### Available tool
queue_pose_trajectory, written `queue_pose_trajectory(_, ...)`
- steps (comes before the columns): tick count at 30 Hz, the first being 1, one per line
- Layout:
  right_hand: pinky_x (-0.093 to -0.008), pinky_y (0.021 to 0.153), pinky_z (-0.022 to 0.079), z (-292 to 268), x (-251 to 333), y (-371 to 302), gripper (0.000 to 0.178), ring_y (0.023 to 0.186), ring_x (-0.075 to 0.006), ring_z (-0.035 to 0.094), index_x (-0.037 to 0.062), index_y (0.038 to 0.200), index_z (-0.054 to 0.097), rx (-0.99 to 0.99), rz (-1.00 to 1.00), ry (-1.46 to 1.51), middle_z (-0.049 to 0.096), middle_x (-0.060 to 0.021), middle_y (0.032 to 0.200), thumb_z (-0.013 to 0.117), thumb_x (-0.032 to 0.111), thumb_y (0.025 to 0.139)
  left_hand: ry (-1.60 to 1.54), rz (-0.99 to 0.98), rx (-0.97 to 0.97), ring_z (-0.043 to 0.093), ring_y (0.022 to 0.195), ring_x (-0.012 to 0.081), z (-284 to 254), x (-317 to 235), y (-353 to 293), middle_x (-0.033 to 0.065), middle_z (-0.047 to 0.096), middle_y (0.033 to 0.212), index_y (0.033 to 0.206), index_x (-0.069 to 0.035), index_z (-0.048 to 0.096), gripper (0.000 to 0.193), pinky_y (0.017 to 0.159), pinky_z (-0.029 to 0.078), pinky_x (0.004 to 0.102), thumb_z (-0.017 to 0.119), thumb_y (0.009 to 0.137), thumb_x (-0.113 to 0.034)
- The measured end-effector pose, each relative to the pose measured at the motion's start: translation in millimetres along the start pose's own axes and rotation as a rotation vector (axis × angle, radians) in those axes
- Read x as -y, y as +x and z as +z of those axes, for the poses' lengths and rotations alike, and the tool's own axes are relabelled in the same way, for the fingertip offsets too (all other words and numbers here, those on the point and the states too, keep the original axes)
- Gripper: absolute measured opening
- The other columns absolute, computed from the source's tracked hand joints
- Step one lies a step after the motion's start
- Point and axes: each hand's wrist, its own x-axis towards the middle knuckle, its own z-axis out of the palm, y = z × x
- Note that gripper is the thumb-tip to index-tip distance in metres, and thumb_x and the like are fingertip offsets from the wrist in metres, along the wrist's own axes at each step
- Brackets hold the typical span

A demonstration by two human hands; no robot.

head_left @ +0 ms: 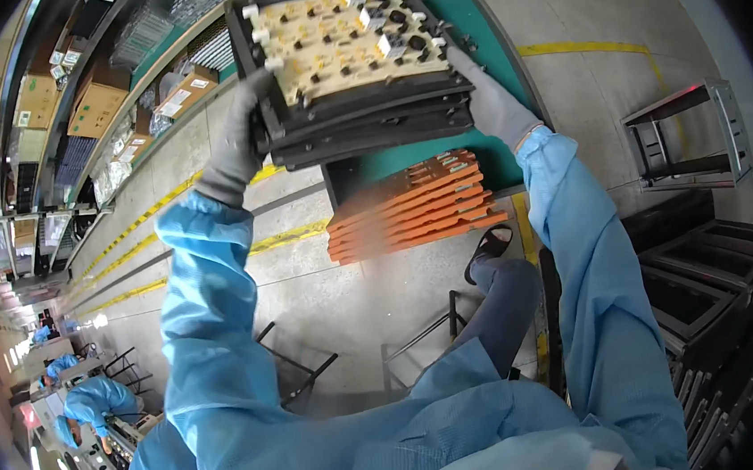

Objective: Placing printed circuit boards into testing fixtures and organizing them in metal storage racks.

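Out in front of me, a stack of black trays [366, 119] is held level between my two grey-gloved hands. The top tray carries a cream-coloured circuit board panel [333, 46] with white connectors and small black and yellow parts. My left hand [241, 139] grips the stack's left edge, its fingers partly hidden behind the side. At the right edge, my right hand [492, 99] is closed on the trays, fingertips partly out of sight. Below the stack, several orange trays [414, 200] lie piled on the edge of a green-topped surface [502, 81].
Shelves with cardboard boxes [99, 98] and packed goods run along the left. A metal frame cart [686, 136] stands at the right, with black racks [694, 279] nearer. Stool legs [308, 371] rise close to me. Co-workers in blue [100, 402] sit far left.
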Motion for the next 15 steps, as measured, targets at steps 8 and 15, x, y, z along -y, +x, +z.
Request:
queue_pose_trajectory(8, -0.0421, 0.094, 0.053, 69, 135, 10, 0.044, 0.110, -0.0246, 0.064, 0.0093, 0.128, 0.059, -0.371, 0.512, 1.056, 0.065, -0.0107, 0.122, 0.054, 0.039, 0.096, 0.530, 0.350, 0.358, 0.059, 0.110, 0.0151, 56, -87, -16, 0.0078, 0.060, 0.124, 0.142, -0.015, 0.045, 0.046, 0.090, 0.050, 0.0286, 0.056, 0.099, -0.026)
queue_pose_trajectory(15, -0.0325, 0.100, 0.046, 80, 260, -65, 0.043, 0.107, -0.0163, 0.062, 0.0009, 0.128, 0.059, -0.392, 0.116, 0.765, 0.066, -0.0083, 0.118, 0.053, 0.032, 0.099, 1.032, 0.982, 0.211, 0.026, 0.146, 0.0279, 24, -109, -64, 0.0132, 0.029, 0.157, 0.149, -0.008, 0.032, 0.052, 0.120, 0.021, 0.0451, 0.044, 0.102, -0.027)
